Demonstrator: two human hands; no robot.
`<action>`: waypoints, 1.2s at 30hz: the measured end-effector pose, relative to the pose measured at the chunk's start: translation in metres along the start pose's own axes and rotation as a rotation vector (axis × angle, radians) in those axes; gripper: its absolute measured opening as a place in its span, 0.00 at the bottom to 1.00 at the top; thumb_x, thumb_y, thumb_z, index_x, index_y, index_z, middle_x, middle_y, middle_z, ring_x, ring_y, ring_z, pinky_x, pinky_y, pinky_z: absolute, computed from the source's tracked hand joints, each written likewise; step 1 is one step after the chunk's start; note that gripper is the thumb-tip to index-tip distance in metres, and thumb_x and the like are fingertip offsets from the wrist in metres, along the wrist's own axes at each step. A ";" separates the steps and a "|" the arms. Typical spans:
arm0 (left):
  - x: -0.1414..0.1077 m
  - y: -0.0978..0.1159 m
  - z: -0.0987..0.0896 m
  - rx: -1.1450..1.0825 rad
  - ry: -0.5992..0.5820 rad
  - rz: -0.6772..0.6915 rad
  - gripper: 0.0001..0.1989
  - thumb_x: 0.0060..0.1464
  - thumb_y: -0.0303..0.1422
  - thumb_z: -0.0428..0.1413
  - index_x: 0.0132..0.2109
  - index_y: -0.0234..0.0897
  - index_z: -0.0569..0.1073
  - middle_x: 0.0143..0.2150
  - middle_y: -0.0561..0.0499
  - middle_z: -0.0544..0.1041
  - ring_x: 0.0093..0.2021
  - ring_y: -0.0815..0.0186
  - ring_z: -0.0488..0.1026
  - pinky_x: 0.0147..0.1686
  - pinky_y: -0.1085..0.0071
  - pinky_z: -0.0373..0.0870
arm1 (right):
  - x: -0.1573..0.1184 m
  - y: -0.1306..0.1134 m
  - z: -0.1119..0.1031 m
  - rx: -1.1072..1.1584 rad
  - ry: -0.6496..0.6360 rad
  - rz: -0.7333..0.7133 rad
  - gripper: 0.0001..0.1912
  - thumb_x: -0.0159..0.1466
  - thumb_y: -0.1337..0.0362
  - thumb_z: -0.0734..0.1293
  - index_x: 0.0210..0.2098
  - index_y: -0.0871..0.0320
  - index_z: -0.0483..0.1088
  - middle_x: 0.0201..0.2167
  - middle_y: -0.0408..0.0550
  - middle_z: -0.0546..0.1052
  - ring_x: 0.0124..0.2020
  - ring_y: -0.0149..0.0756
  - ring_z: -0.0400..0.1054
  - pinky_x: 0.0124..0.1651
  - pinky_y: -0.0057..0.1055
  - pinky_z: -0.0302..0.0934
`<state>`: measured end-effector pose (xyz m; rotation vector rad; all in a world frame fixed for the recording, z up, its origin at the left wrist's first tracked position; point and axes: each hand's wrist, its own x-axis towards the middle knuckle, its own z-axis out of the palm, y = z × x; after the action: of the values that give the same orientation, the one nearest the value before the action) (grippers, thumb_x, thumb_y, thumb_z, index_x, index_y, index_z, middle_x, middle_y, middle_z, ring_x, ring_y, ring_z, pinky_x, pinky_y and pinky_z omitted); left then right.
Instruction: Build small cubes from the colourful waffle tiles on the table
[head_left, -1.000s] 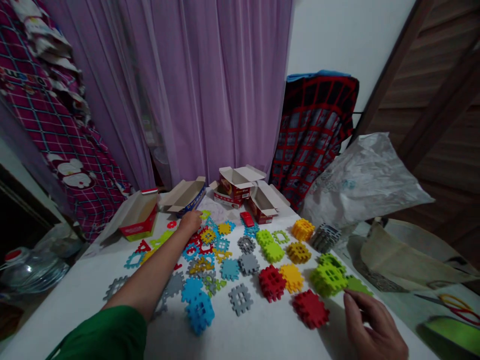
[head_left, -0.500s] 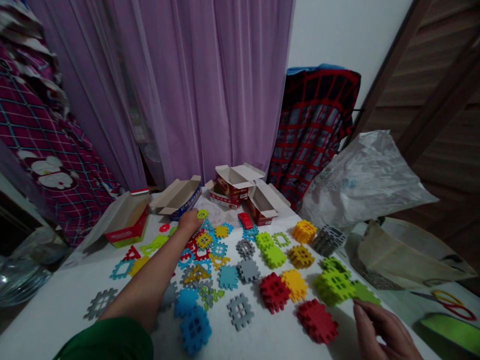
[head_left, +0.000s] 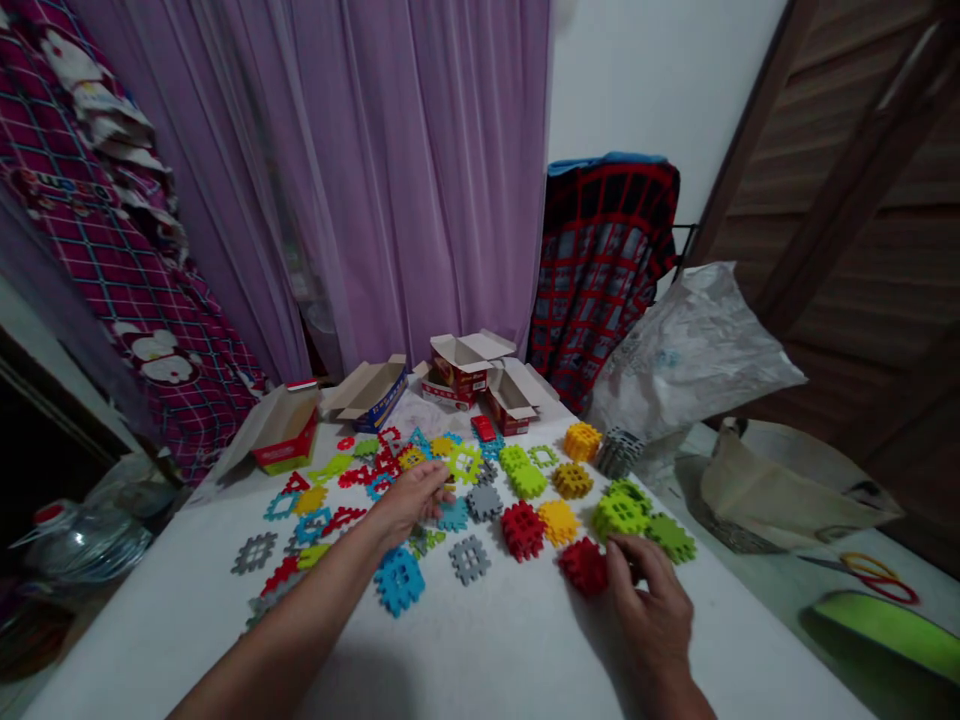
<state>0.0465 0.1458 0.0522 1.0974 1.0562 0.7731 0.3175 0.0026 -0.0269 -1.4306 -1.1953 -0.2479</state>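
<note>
**Left hand** (head_left: 409, 503): fingers spread, open over the mixed pieces at centre table (head_left: 180, 620), just beside a lime piece (head_left: 465, 463).

**Right hand** (head_left: 649, 600): fingers curled against a red stack (head_left: 583, 566) at lower right; whether they grip it cannot be told.

**Colour groups:** to the right, plastic waffle blocks stand apart by colour, among them a yellow stack (head_left: 583, 441), a grey stack (head_left: 619, 453), a lime stack (head_left: 528, 481) and a green stack (head_left: 619, 515).

**Mixed pieces:** left of centre, a colour jumble (head_left: 345, 500) lies spread flat, a blue stack (head_left: 398, 581) at its near edge.

**Boxes:** at the table's far edge, a red box (head_left: 285, 440), a blue box (head_left: 371, 395) and two more red boxes (head_left: 461, 365) (head_left: 510, 400) stand with flaps open; their contents do not show.
</note>
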 end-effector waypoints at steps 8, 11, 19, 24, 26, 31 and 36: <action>-0.043 -0.038 0.080 -0.013 -0.074 -0.038 0.24 0.41 0.50 0.66 0.37 0.34 0.73 0.34 0.52 0.76 0.23 0.76 0.69 0.17 0.81 0.60 | -0.008 -0.029 0.005 0.103 -0.160 -0.102 0.14 0.64 0.57 0.66 0.46 0.57 0.74 0.36 0.52 0.81 0.33 0.37 0.76 0.36 0.33 0.73; -0.048 -0.038 0.089 0.038 -0.089 -0.031 0.22 0.44 0.49 0.64 0.36 0.34 0.74 0.34 0.51 0.77 0.22 0.77 0.68 0.17 0.82 0.58 | -0.006 -0.031 0.001 0.128 -0.195 -0.129 0.16 0.64 0.57 0.66 0.48 0.57 0.74 0.39 0.53 0.81 0.36 0.39 0.77 0.39 0.35 0.74; -0.049 -0.035 0.102 0.079 -0.102 -0.024 0.23 0.41 0.50 0.64 0.35 0.34 0.74 0.33 0.51 0.76 0.21 0.77 0.66 0.15 0.81 0.57 | -0.007 -0.030 0.000 0.146 -0.185 -0.165 0.14 0.63 0.59 0.67 0.46 0.57 0.74 0.37 0.52 0.81 0.33 0.37 0.76 0.36 0.32 0.73; -0.049 -0.037 0.105 0.117 -0.104 -0.021 0.22 0.43 0.50 0.61 0.34 0.34 0.74 0.31 0.53 0.75 0.19 0.78 0.64 0.15 0.80 0.55 | -0.005 -0.030 -0.001 0.140 -0.185 -0.136 0.15 0.63 0.59 0.68 0.48 0.57 0.72 0.37 0.51 0.80 0.34 0.36 0.76 0.37 0.31 0.72; -0.048 -0.035 0.106 0.145 -0.107 -0.019 0.21 0.44 0.50 0.60 0.34 0.34 0.73 0.30 0.53 0.74 0.19 0.78 0.64 0.15 0.80 0.54 | -0.005 -0.031 -0.002 0.146 -0.188 -0.149 0.14 0.62 0.60 0.67 0.47 0.56 0.72 0.38 0.50 0.80 0.36 0.37 0.76 0.38 0.31 0.72; -0.045 -0.030 0.110 0.199 -0.156 0.003 0.24 0.45 0.53 0.59 0.34 0.34 0.72 0.30 0.54 0.72 0.19 0.77 0.64 0.15 0.80 0.54 | -0.005 -0.028 -0.002 0.094 -0.157 -0.127 0.10 0.61 0.59 0.68 0.41 0.56 0.71 0.33 0.47 0.78 0.32 0.35 0.73 0.34 0.30 0.69; -0.050 -0.042 0.117 0.177 -0.132 0.052 0.30 0.47 0.57 0.57 0.47 0.36 0.73 0.36 0.51 0.73 0.23 0.75 0.68 0.14 0.80 0.55 | 0.009 0.006 -0.007 -0.148 0.112 0.000 0.14 0.61 0.54 0.68 0.40 0.58 0.71 0.29 0.45 0.75 0.27 0.32 0.67 0.32 0.29 0.64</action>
<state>0.1396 0.0513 0.0376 1.3132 1.0011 0.6477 0.3294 0.0027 -0.0224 -1.5241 -1.1031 -0.4185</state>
